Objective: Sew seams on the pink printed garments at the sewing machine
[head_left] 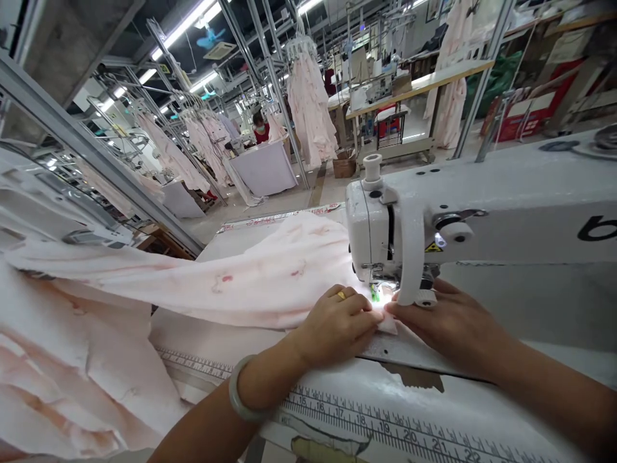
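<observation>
Pale pink patterned fabric (pixel 270 283) lies across the sewing machine bed, its right end under the lit needle area of a white sewing machine (pixel 491 218). My left hand (pixel 337 325), with a ring and a pale bangle, rests on this end with curled fingers, holding the cloth just in front of the presser foot. From the right, my right hand (pixel 453 328) reaches around the machine head, thumb and fingertips closed at the fabric's edge beside the needle. Part of its fingers is hidden behind the machine. A green piece (pixel 375 294) shows at the presser foot.
A printed ruler strip (pixel 366 421) runs along the table's front edge. More pink fabric (pixel 81 366) drapes down at the left. Beyond stand metal posts (pixel 284 96), hanging pink garments (pixel 313 109), another worktable (pixel 419 83) and a seated person (pixel 261 130).
</observation>
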The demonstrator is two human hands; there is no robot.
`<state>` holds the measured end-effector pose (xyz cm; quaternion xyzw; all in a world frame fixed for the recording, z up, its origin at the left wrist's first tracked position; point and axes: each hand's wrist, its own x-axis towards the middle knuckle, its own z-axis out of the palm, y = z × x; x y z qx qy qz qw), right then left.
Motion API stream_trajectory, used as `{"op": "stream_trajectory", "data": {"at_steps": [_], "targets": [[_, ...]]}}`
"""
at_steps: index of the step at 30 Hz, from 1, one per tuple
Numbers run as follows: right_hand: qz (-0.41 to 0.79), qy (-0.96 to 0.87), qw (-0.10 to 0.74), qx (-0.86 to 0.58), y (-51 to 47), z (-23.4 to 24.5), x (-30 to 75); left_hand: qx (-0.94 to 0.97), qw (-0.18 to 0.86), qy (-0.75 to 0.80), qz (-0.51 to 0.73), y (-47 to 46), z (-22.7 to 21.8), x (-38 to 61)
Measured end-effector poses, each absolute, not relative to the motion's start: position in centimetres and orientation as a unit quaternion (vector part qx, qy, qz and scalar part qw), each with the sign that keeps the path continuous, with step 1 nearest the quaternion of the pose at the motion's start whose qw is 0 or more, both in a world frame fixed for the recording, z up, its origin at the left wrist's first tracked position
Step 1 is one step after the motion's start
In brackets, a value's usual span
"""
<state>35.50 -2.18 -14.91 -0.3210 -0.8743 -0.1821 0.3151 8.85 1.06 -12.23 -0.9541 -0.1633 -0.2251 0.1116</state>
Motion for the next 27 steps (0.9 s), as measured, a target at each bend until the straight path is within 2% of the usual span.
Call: {"op": "stream_trajectory", "data": {"at_steps": [5,11,15,22,27], "targets": [[-0.19,-0.881,0.295,-0.317,-2.1,-15.2,35.7,-0.959,0.146,-0.142,-0.196,1.1,-12.7,9.4],[-0.17,-0.89,0.297,-0.303,-2.0,-14.5,35.4,-0.947,0.209,-0.116,-0.216,0.6,-12.9,9.9],[-0.151,-0.894,0.301,-0.295,-2.1,-13.6,35.8,-0.955,0.183,-0.129,-0.195,0.3,-12.6,9.9],[-0.05,-0.915,0.309,-0.256,-2.5,-12.5,37.2,-0.965,0.124,-0.149,-0.178,0.3,-12.6,9.5],[-0.069,-0.922,0.305,-0.229,-2.3,-12.7,36.9,-0.966,0.12,-0.147,-0.177,0.6,-13.0,9.5]]}}
